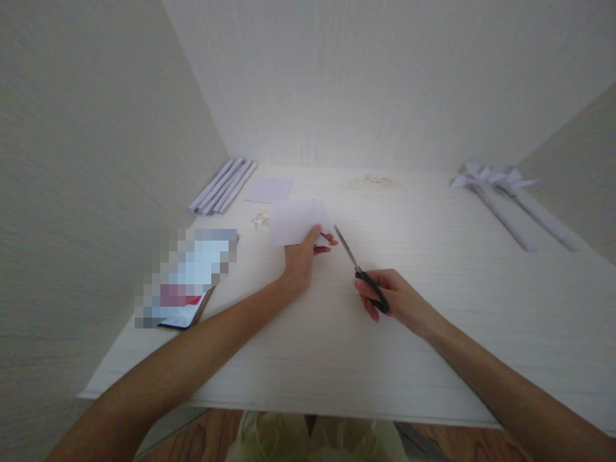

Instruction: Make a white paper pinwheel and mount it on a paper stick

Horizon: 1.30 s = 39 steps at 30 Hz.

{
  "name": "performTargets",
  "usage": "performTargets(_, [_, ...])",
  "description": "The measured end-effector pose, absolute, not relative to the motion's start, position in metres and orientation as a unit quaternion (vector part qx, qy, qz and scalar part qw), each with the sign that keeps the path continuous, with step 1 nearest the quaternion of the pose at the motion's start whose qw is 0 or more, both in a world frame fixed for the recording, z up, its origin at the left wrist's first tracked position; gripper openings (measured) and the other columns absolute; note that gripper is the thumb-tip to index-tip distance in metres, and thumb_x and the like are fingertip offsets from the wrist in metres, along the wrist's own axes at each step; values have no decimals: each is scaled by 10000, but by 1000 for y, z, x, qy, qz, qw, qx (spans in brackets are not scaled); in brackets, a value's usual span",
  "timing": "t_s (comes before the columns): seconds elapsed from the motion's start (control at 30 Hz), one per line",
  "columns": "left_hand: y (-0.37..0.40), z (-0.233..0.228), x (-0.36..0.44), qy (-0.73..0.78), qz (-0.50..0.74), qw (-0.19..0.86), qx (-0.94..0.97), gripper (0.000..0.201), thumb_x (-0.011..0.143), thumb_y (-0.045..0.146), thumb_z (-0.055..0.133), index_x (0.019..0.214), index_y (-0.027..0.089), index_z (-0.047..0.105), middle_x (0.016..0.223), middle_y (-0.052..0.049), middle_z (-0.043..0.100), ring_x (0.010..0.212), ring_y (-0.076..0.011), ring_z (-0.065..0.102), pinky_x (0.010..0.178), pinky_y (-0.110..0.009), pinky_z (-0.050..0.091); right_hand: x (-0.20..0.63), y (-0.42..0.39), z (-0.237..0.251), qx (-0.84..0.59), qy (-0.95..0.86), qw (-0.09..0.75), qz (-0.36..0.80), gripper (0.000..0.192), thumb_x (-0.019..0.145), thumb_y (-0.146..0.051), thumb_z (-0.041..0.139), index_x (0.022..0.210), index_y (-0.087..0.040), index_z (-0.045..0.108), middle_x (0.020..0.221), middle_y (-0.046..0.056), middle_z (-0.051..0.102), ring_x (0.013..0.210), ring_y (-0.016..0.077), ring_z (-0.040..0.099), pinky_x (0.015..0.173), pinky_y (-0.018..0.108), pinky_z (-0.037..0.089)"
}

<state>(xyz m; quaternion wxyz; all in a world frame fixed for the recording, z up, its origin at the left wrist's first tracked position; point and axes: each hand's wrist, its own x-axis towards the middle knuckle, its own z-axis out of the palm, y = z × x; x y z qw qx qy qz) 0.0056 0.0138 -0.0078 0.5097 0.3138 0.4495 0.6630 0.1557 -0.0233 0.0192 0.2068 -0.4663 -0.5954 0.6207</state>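
My left hand (303,256) grips a white sheet of paper (294,221) by its lower right edge, thumb on top and fingers beneath, above the middle of the table. In my right hand (387,292) is a pair of scissors (357,268) with black handles. The blades point up and to the left, ending just right of the paper without touching it. They look closed together, seen nearly edge-on. Behind the held sheet, a square piece of paper (270,190) lies flat on the table.
Several rolled paper tubes (225,187) lie at the back left. A phone (192,282) is nearer on that side. Two paper sticks with folded tops (500,186) rest at the right. Small pale sticks (261,219) and brownish bits (375,181) lie scattered. White walls enclose the table (308,372).
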Motion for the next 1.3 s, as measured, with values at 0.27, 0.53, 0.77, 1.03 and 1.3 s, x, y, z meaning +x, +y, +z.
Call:
performTargets(0.27, [4,-5,15,445,602,564,349,146,641,268,576,702,137,562,653,-2,583,588,-116,579,451,-190,435,145,-19,-3,-482,-514,457,543,237,596,-314,672,665,-164,503,546,-31,567,362,35,354,351,184,254])
performTargets(0.53, [-4,-5,21,505,558,525,398,161,603,249,600,734,154,599,717,-12,629,659,-131,572,577,-251,487,143,-16,-7,-476,-499,527,496,222,573,-252,692,671,-162,514,664,-9,596,431,50,436,376,178,327])
performTargets(0.77, [-5,-1,20,510,534,521,427,147,625,243,568,738,157,605,729,-20,637,679,-144,580,579,-263,491,144,-15,-8,-479,-499,535,485,209,560,-212,694,660,-159,519,645,-15,595,442,51,450,386,171,351])
performTargets(1.03, [-4,-1,21,521,520,516,439,117,630,222,554,718,158,597,697,-10,633,671,-141,581,567,-254,495,143,-16,-6,-490,-509,543,454,202,542,-201,699,639,-157,527,650,-3,599,548,87,523,457,188,415])
performTargets(1.3, [-5,-2,22,533,523,511,427,106,627,230,558,696,154,583,688,-6,619,639,-128,575,498,-220,488,143,-14,-5,-492,-506,536,463,208,544,-217,702,638,-157,526,639,-2,600,548,92,527,468,196,415])
